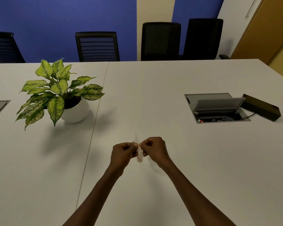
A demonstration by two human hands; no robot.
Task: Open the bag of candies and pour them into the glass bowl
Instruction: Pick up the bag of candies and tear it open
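Candy bag (139, 154), clear, pinched btwn both hands

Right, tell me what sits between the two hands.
In the head view, a small clear plastic bag is pinched between the left hand and the right hand, above the white table. Its contents are too blurred to tell.

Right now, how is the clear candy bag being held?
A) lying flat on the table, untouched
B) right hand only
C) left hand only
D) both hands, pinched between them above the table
D: the left hand and right hand both pinch the clear bag between them, above the white table.
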